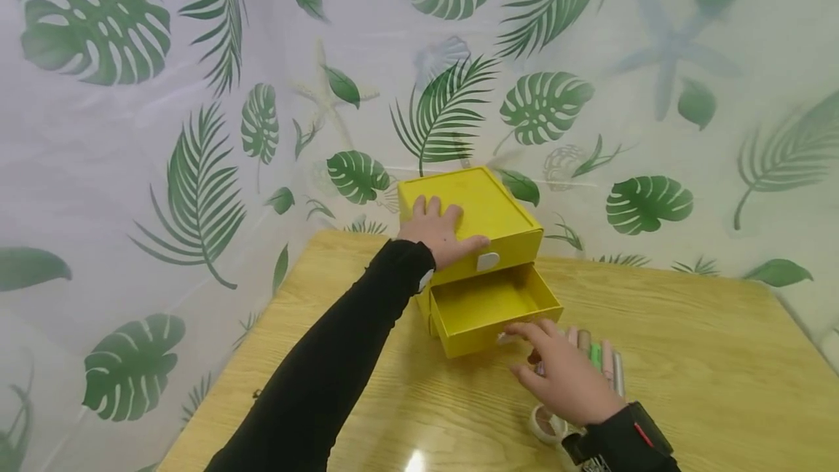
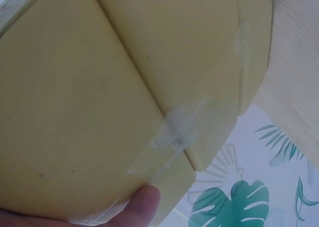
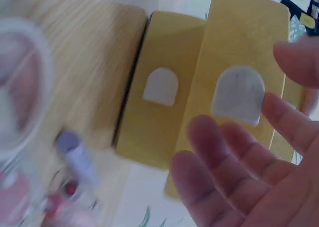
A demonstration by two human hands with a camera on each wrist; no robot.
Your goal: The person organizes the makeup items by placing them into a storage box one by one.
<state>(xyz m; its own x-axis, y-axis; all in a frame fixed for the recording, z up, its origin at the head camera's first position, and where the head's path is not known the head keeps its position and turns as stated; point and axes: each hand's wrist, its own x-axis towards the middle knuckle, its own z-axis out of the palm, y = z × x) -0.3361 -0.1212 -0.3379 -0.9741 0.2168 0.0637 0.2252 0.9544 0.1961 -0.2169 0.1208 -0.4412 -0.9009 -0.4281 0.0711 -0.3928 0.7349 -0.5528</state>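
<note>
A yellow box with drawers (image 1: pixel 473 199) stands on the table, its middle drawer (image 1: pixel 488 304) pulled out with a bare inside. Spread across the top of the box rests my left hand (image 1: pixel 439 233). Clear tape (image 2: pixel 177 129) crosses the box's panels in the left wrist view, where one fingertip lies at the edge. My right hand (image 1: pixel 569 376) is in front of the pulled-out drawer, fingers loosely bent. One fingertip is at the edge of its white tab (image 3: pixel 238 96), the thumb apart; contact is hard to tell. Below it a shut drawer has another white tab (image 3: pixel 160 87).
Several pens or markers (image 1: pixel 608 363) lie right of the drawer, partly behind my right hand. A roll of tape (image 1: pixel 542 425) sits near my right wrist. A lilac-capped tube (image 3: pixel 75 152) lies on the wooden table (image 1: pixel 708 355). A leaf-print sheet (image 1: pixel 328 130) hangs behind.
</note>
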